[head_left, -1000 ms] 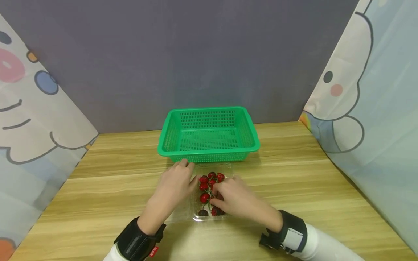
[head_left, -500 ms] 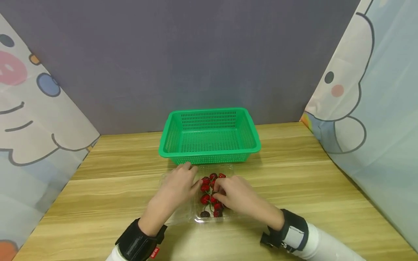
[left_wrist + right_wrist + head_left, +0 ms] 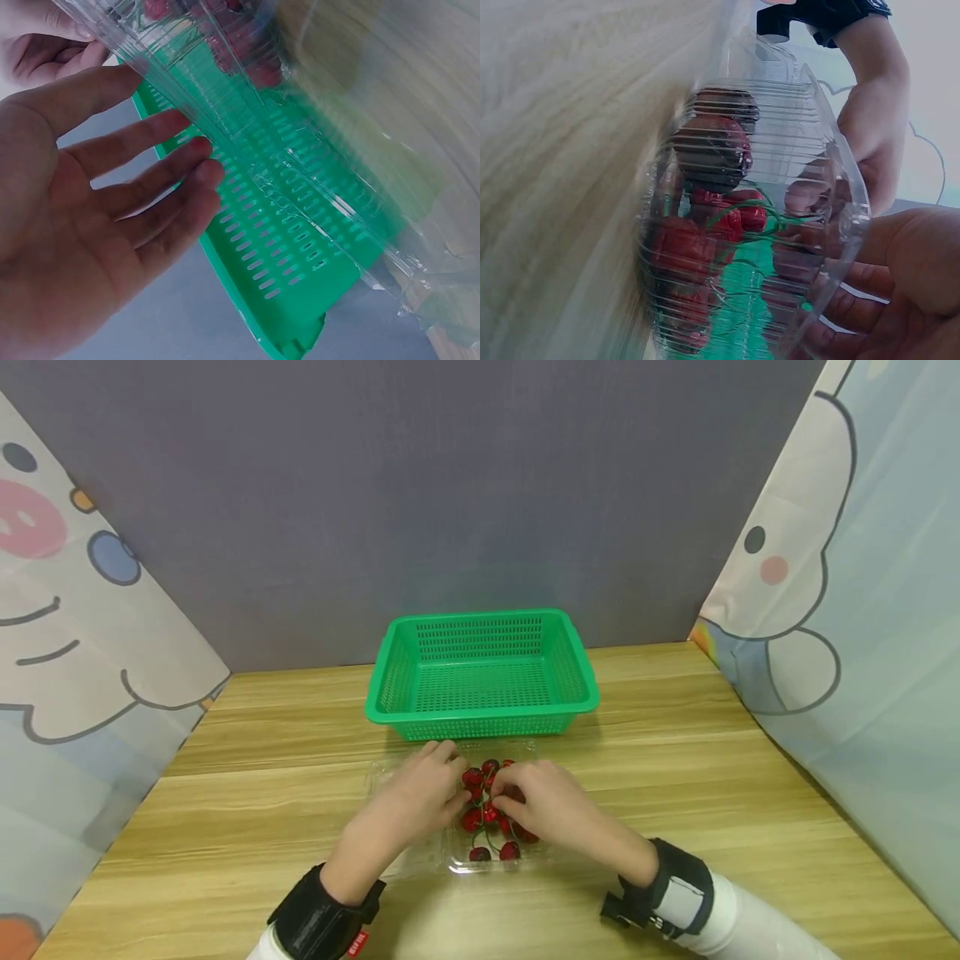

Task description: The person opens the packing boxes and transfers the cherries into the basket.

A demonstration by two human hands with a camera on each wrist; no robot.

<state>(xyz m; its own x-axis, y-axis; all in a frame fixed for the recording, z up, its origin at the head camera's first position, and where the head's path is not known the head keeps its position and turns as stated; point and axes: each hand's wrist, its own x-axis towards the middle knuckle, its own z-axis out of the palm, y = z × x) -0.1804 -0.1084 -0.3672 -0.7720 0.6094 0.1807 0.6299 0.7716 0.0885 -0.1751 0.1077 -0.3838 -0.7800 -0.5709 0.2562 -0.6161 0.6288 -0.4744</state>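
Note:
Red cherries [image 3: 472,820], some of them dark, with green stems [image 3: 761,206], lie in a clear plastic clamshell box [image 3: 480,867]. My left hand [image 3: 420,793] is at the box's left side, thumb near the cherries. In the left wrist view its fingers [image 3: 150,187] are loosely spread along the clear wall, with no cherry between them. My right hand [image 3: 551,802] reaches into the box from the right, thumb and index finger curled together among the stems. They appear to pinch a stem; the fingertips are partly hidden behind the box wall in the right wrist view.
A green plastic basket [image 3: 480,710] with slotted walls stands just behind the box, with nothing seen inside. The box's clear lid [image 3: 408,860] lies folded out to the left on the wooden table [image 3: 247,793]. Grey and cartoon-printed cloths enclose the table.
The front cherries in the box have shifted slightly right, and others have spread rightward. My right hand's fingertips have moved slightly right; my left thumb has moved slightly nearer the viewer.

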